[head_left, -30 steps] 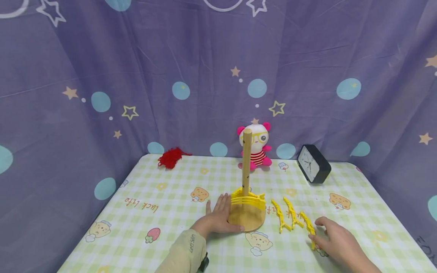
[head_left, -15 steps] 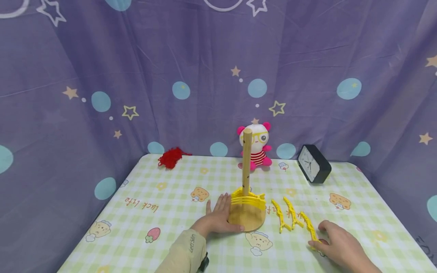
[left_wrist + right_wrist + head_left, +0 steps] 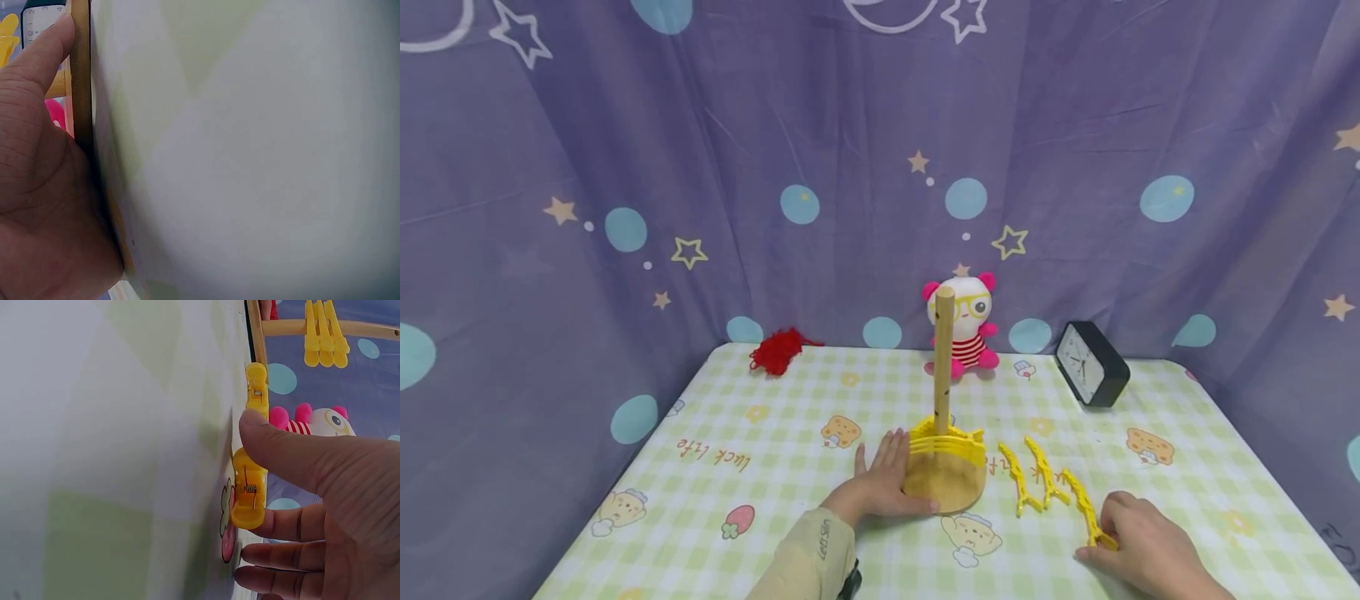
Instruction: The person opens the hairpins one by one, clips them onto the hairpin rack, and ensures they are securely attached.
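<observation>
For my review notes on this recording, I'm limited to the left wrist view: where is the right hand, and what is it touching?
Observer: In the head view, the right hand is at the near right of the table, with its thumb and index finger at the near end of a yellow clip.

Reviewer: Are there more loose clips beside that one?

Observer: Yes, two more yellow clips lie to its left.

Reviewer: And what's at the table's far left corner?

Observer: A tangle of red strands, perhaps yarn.
</observation>
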{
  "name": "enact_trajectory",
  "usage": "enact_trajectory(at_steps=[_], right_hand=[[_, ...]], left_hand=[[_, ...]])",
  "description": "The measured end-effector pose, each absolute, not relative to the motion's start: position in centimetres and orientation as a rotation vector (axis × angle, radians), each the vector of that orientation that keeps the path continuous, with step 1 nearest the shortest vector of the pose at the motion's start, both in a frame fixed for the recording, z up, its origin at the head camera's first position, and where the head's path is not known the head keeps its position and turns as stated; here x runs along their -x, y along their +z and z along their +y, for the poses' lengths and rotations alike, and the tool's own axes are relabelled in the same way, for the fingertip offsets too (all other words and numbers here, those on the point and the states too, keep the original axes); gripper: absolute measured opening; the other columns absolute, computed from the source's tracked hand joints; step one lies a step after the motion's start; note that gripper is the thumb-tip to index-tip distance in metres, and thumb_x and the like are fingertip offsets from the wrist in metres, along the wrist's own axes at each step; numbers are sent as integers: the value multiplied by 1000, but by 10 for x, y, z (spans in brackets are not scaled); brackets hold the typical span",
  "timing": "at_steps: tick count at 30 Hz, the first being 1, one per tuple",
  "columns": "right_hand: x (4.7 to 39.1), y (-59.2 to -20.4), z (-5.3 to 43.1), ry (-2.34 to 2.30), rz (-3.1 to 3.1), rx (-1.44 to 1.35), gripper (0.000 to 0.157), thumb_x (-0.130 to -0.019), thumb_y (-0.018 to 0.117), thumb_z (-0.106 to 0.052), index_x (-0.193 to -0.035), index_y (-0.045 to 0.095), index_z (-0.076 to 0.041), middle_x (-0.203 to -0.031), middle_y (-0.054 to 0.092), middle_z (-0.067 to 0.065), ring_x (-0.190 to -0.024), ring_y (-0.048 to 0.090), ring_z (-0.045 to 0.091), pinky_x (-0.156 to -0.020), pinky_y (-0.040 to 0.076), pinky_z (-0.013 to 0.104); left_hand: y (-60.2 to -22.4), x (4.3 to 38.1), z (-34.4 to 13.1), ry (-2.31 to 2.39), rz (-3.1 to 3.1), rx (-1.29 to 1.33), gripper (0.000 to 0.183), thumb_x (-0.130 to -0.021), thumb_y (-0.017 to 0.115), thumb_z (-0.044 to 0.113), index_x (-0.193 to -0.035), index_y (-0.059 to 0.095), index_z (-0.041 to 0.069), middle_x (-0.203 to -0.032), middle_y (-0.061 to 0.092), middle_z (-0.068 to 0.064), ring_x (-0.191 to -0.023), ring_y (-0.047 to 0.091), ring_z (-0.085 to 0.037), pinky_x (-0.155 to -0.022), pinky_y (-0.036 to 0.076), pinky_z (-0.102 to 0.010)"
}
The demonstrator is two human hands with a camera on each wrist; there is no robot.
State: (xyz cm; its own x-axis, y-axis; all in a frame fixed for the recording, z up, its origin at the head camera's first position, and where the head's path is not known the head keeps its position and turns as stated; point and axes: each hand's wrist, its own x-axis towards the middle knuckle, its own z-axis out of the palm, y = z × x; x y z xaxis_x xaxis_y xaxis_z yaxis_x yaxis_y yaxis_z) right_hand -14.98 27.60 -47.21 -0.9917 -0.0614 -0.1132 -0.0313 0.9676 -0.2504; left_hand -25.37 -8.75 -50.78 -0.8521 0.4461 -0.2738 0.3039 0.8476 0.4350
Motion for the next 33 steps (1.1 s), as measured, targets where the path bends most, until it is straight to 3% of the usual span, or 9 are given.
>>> enact_trajectory(at_steps=[7,17,25,33], right_hand=[[151,-472,276,-334,2983,78,54,-66,80,-61,-75,52,-16,-77,42,-2,-68,40,17,-55,33,33],[158,-471,279,-437,2965,7,34,-76,81,-39,-79,57,-15,-67,47,-3,-60,42,15,-52,34,32],[159,-468,279,-460,2975,-41,36,-79,79,-42,-89,61,-13,-66,52,-4,-57,44,15,-50,35,32],[161,-453,279,-521,2983,-68,48,-80,75,-52,-104,65,-11,-68,61,-7,-65,56,15,-56,47,40]], left_hand=[[-512,254,-87,535,2661,-553,129,-70,50,88,-157,-4,11,-162,-15,-3,-147,-18,-18,-108,-22,-57],[-514,255,-87,526,2672,-561,129,-69,49,89,-157,-4,10,-162,-15,-3,-147,-17,-19,-109,-21,-57],[-512,254,-88,540,2666,-555,129,-69,50,89,-157,-3,11,-162,-14,-3,-147,-18,-18,-109,-21,-57],[-513,255,-88,537,2671,-560,130,-69,49,89,-157,-4,11,-162,-15,-3,-147,-18,-18,-108,-21,-57]])
